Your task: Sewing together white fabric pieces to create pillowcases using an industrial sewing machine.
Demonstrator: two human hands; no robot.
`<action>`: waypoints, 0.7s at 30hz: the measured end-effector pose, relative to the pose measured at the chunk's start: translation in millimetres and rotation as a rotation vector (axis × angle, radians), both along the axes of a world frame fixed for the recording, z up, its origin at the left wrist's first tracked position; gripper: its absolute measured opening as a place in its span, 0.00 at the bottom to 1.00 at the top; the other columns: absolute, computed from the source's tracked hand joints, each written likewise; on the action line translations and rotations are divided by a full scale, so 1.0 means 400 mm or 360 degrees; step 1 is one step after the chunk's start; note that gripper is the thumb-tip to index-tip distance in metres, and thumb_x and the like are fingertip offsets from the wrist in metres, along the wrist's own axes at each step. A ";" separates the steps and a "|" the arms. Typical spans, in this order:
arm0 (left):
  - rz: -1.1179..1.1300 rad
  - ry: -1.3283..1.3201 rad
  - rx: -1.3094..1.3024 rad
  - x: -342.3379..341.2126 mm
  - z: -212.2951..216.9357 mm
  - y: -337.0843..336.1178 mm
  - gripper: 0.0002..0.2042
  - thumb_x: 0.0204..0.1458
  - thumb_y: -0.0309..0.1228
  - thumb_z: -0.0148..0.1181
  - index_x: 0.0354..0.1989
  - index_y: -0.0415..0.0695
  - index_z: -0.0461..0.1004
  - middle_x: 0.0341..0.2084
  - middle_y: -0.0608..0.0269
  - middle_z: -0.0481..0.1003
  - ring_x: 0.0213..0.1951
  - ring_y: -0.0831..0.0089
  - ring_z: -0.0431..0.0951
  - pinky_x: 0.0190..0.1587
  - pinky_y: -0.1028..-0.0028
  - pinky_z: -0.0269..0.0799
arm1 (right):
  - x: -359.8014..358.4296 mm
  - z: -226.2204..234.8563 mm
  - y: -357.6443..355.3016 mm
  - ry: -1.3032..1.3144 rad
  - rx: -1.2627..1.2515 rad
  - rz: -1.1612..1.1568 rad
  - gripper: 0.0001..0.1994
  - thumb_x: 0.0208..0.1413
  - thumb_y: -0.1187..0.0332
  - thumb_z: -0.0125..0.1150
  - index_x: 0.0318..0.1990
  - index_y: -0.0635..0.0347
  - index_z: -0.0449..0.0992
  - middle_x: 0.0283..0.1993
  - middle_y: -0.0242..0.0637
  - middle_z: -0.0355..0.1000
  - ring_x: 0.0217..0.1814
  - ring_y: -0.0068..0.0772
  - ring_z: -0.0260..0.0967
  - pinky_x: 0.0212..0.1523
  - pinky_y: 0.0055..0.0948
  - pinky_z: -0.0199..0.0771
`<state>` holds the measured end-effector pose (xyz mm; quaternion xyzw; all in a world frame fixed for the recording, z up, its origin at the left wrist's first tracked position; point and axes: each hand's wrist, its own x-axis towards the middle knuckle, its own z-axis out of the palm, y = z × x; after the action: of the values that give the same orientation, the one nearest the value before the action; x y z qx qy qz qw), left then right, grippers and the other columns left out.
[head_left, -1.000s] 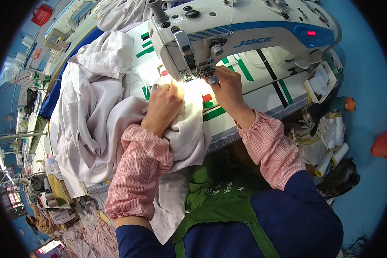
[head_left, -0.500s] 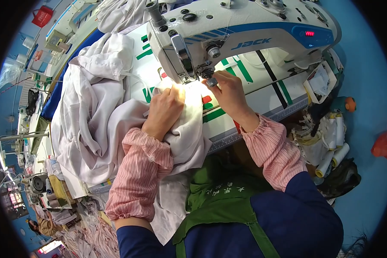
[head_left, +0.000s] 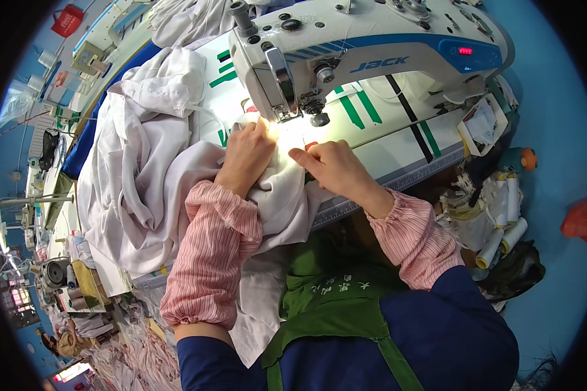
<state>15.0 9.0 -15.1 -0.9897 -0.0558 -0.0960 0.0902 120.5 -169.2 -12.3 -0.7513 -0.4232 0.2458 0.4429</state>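
Note:
Under the needle area of a white and blue sewing machine (head_left: pixel 365 62) lies a large piece of white fabric (head_left: pixel 277 202), brightly lit by the machine's lamp. My left hand (head_left: pixel 246 155) is closed on this fabric just left of the presser foot, knuckles up. Nearer to me and to the right of the needle is my right hand (head_left: pixel 336 171). Its thumb reaches left over the fabric's right edge and its fingers are curled; whatever they hold is hidden beneath. Glare washes out the cloth right at the needle.
More white fabric (head_left: pixel 150 163) is heaped on the table's left side. A ruler strip (head_left: pixel 398 179) runs along the front edge. At the right are a small open box (head_left: pixel 482 127) and several thread cones (head_left: pixel 492 247). Other machines stand at the far left.
My right hand has come away from the needle area, down and towards me, to the fabric's right edge. My left hand has stayed nearly in place on the fabric.

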 end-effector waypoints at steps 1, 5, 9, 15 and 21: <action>0.0022 0.0055 -0.0009 0.000 0.010 0.002 0.05 0.48 0.28 0.56 0.30 0.44 0.78 0.30 0.58 0.73 0.34 0.62 0.78 0.34 0.65 0.75 | -0.006 0.003 0.005 0.0079 -0.0137 0.0063 0.25 0.55 0.49 0.65 0.22 0.67 0.77 0.16 0.52 0.68 0.19 0.50 0.70 0.25 0.41 0.68; -0.0090 -0.0231 -0.0234 -0.044 0.094 -0.007 0.09 0.50 0.26 0.57 0.38 0.42 0.80 0.40 0.55 0.75 0.39 0.55 0.78 0.40 0.62 0.74 | -0.034 0.006 0.017 0.0219 -0.0122 0.0026 0.16 0.60 0.61 0.62 0.27 0.65 0.77 0.21 0.33 0.72 0.23 0.17 0.66 0.28 0.26 0.71; -0.0007 -0.0679 -0.0583 -0.210 0.188 -0.075 0.13 0.50 0.23 0.61 0.46 0.41 0.78 0.41 0.52 0.77 0.38 0.56 0.79 0.38 0.64 0.74 | -0.070 0.013 0.026 0.1508 0.0403 -0.0128 0.10 0.63 0.68 0.57 0.46 0.65 0.75 0.44 0.34 0.75 0.44 0.28 0.73 0.48 0.29 0.75; 0.0476 -0.0778 -0.1182 -0.453 0.118 -0.178 0.18 0.50 0.26 0.66 0.50 0.40 0.75 0.36 0.54 0.77 0.38 0.57 0.77 0.41 0.65 0.72 | -0.156 0.039 0.077 0.2369 0.0956 -0.0341 0.10 0.65 0.70 0.51 0.51 0.62 0.72 0.51 0.38 0.73 0.53 0.33 0.71 0.60 0.36 0.71; 0.0525 -0.0752 -0.1028 -0.519 0.088 -0.184 0.21 0.45 0.27 0.68 0.51 0.41 0.74 0.37 0.55 0.75 0.40 0.58 0.74 0.43 0.64 0.69 | -0.220 0.077 0.098 0.2514 0.1003 -0.0314 0.17 0.63 0.65 0.56 0.57 0.59 0.70 0.56 0.34 0.73 0.59 0.31 0.69 0.67 0.35 0.64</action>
<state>-192.6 -64.5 19.9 -0.8958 -0.2596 -0.2820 -0.2252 32.3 -129.9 18.7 -0.2348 0.0284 0.5284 0.8154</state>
